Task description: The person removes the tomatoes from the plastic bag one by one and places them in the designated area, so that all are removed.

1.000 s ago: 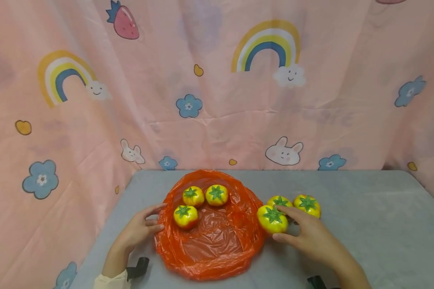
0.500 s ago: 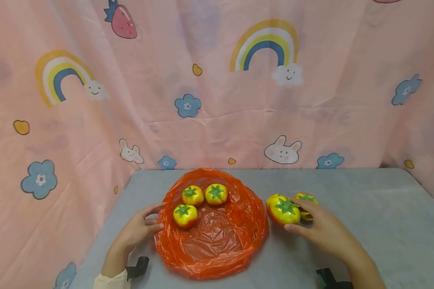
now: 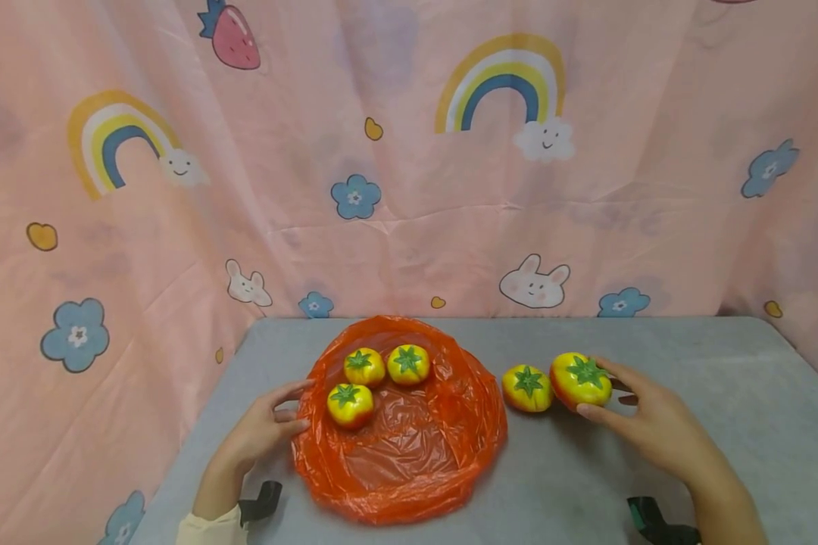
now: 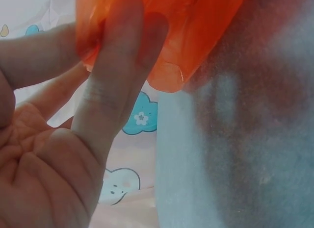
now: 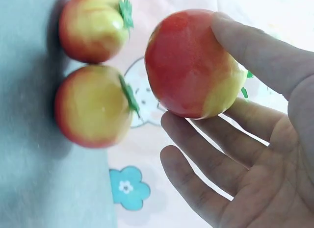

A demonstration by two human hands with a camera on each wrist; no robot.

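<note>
My right hand (image 3: 654, 416) holds a yellow-and-red tomato (image 3: 582, 380) between thumb and fingers. In the right wrist view the held tomato (image 5: 191, 66) is raised beside two others on the table, the nearer tomato (image 5: 93, 106) and the farther tomato (image 5: 93, 27). From the head, one table tomato (image 3: 527, 388) shows left of the held one, which covers the other. My left hand (image 3: 262, 428) pinches the left edge of an orange plastic bag (image 3: 443, 462); in the left wrist view two fingertips (image 4: 125, 27) show through the film.
Three more tomatoes, one of them the front tomato (image 3: 350, 406), sit on the spread bag toward its back left. The grey table (image 3: 709, 393) ends at a pink patterned curtain (image 3: 409, 250). Dark wrist mounts (image 3: 262, 503) are at both wrists.
My right hand has carried its tomato rightward and slightly back, away from the bag's right edge and past the left table tomato. The left hand and bag stay put.
</note>
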